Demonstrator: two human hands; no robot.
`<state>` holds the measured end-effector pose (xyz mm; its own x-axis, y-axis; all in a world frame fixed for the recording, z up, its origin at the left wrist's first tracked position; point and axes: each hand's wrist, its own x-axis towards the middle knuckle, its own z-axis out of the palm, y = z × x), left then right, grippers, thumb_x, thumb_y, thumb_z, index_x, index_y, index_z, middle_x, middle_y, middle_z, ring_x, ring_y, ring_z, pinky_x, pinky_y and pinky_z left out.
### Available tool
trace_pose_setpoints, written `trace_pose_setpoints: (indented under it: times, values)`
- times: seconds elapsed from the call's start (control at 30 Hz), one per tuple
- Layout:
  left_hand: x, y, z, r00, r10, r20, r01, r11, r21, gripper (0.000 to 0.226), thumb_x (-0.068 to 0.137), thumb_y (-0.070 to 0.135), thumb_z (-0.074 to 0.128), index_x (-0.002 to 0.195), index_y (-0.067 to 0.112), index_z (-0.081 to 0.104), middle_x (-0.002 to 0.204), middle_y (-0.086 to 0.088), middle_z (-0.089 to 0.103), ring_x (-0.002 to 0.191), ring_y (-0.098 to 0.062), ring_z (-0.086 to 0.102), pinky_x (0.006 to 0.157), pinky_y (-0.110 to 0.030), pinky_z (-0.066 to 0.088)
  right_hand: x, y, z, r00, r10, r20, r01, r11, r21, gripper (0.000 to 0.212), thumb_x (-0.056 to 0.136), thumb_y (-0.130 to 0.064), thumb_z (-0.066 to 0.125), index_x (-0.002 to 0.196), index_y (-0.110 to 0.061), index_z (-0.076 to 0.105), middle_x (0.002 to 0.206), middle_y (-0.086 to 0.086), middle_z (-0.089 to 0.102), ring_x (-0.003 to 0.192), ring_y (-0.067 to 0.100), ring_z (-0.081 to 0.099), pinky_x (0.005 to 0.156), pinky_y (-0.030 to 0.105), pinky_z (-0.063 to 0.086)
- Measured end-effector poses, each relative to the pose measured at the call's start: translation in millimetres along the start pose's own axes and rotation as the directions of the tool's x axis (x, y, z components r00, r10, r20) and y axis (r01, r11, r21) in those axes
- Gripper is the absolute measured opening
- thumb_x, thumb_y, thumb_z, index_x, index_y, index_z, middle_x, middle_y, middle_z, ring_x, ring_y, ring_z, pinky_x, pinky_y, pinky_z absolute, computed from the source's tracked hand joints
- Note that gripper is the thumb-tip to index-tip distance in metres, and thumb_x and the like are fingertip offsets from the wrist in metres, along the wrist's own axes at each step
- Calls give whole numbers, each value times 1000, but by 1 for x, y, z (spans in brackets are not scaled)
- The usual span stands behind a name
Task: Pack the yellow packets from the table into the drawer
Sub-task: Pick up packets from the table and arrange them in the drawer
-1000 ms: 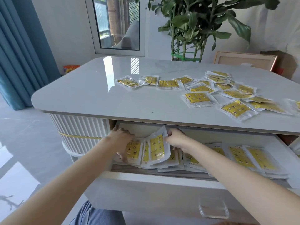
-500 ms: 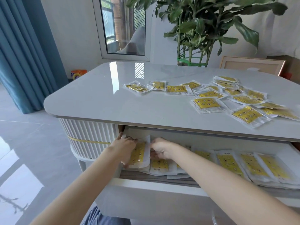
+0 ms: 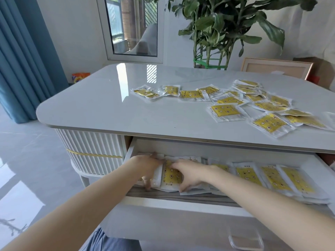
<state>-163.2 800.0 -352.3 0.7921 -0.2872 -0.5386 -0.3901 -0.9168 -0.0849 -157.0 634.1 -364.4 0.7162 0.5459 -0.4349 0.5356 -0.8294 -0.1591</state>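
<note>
The white drawer (image 3: 181,203) under the table top stands pulled out, holding a row of yellow packets (image 3: 272,178) in clear wrap. At its left end my left hand (image 3: 147,168) lies flat on a packet stack, fingers stretched toward the back. My right hand (image 3: 189,173) presses with spread fingers on the neighbouring packet (image 3: 170,176), thumb at its front edge. Neither hand lifts anything. Several more yellow packets (image 3: 225,110) lie scattered on the right half of the grey table (image 3: 108,105).
A large potted plant (image 3: 217,33) and a wooden frame (image 3: 275,68) stand behind the table. Blue curtains (image 3: 21,60) hang at the left. A clear handle (image 3: 246,241) sits on the drawer front. The floor is glossy grey tile.
The packets that both hands held upright a second ago now lie flat at the drawer's left end. Both hands have spread on top of them.
</note>
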Motion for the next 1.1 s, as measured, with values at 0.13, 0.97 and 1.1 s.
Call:
trace_pose_setpoints:
  times: [0.13, 0.97, 1.1]
  values:
    - [1, -3, 5, 1000, 17, -13, -17, 1000, -11, 112, 72, 26, 80, 152, 27, 1, 157, -6, 12, 141, -27, 28, 111, -36, 34, 7, 7, 7, 999, -44, -13, 44, 999, -24, 92, 80, -26, 75, 152, -16, 20, 156, 7, 24, 141, 25, 28, 114, 36, 31]
    - [-78, 27, -46, 809, -95, -580, -160, 914, -372, 44, 90, 37, 55, 134, 37, 47, 114, 18, 64, 96, -6, 61, 89, -29, 50, -138, 21, -75, 895, 101, -435, -8, 977, 212, 24, 92, -29, 58, 115, -30, 64, 106, -12, 65, 96, 6, 59, 90, 35, 51]
    - [-87, 31, -71, 730, -139, -669, -239, 865, -440, 44, 92, 30, 55, 134, 37, 45, 105, 17, 66, 80, -3, 61, 81, -28, 52, -148, 33, -94, 812, 173, -557, -25, 964, 263, 21, 93, -25, 57, 113, -26, 65, 94, -15, 62, 89, 6, 59, 85, 36, 53]
